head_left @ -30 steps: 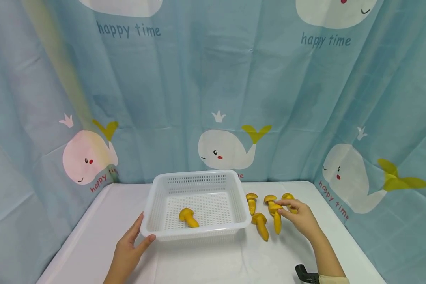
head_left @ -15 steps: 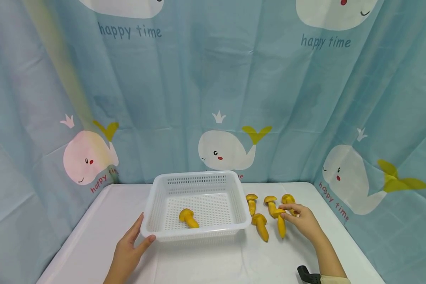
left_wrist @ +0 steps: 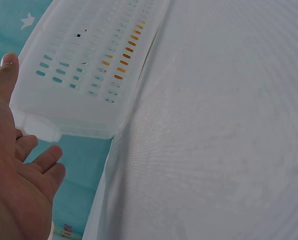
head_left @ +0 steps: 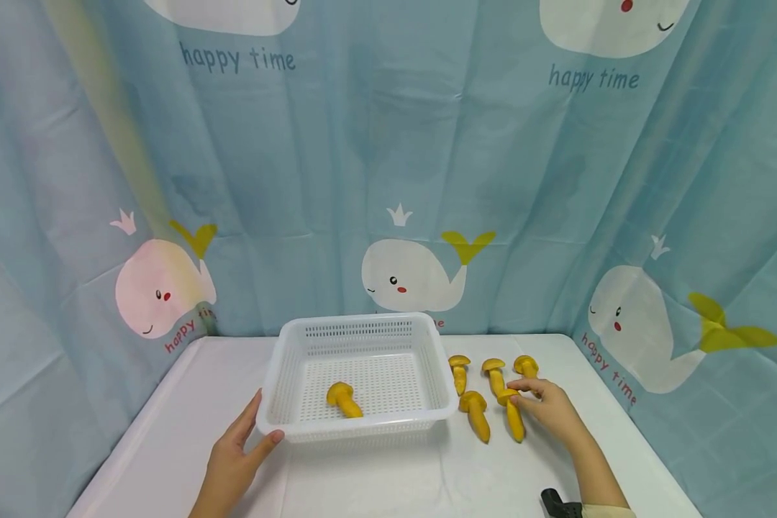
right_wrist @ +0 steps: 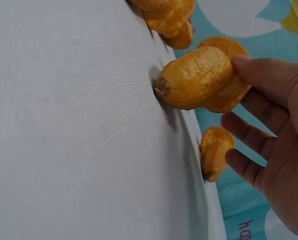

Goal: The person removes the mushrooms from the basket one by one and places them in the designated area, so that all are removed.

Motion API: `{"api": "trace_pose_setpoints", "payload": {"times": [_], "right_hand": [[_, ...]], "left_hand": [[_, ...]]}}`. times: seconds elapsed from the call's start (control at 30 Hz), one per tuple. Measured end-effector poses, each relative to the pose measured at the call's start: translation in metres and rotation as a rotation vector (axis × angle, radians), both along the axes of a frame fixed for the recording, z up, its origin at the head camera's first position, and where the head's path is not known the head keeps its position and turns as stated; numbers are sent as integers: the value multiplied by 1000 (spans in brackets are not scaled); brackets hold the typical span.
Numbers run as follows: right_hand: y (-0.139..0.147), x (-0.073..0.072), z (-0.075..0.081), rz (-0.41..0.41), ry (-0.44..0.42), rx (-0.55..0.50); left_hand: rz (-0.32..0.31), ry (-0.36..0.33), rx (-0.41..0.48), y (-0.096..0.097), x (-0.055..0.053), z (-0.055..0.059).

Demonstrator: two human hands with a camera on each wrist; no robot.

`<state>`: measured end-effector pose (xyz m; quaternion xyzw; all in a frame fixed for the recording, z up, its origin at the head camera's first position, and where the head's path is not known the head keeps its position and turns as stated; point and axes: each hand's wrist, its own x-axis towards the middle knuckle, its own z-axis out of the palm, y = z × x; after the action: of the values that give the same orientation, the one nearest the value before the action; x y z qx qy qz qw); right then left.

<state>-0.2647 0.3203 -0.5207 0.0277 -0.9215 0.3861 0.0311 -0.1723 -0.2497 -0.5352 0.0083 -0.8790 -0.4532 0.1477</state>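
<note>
A white perforated plastic basket stands on the table with one yellow mushroom lying in it. My left hand is at its front left corner, thumb at the front and fingers along the left side, only loosely bent. The left wrist view has the thumb close to the basket's wall. To the right of the basket, my right hand pinches a yellow mushroom by its cap between thumb and fingers. The stem of this mushroom points toward the front, its tip right at the tabletop.
Around the right hand lie more yellow mushrooms: one in front of the basket's right side, and a back row with a left one, a middle one and a right one. A blue whale-print curtain hangs behind the white table.
My right hand has drawn the pinched mushroom a little toward the front and right, away from the middle mushroom of the back row. The left hand and the basket have stayed put.
</note>
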Motion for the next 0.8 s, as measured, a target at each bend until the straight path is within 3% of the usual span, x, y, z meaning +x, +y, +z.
{"api": "trace_pose_setpoints", "payload": {"times": [0.8], "right_hand": [[-2,-6,-15,1,62,4]], "left_hand": [[2,8,-27,1,0,1]]}}
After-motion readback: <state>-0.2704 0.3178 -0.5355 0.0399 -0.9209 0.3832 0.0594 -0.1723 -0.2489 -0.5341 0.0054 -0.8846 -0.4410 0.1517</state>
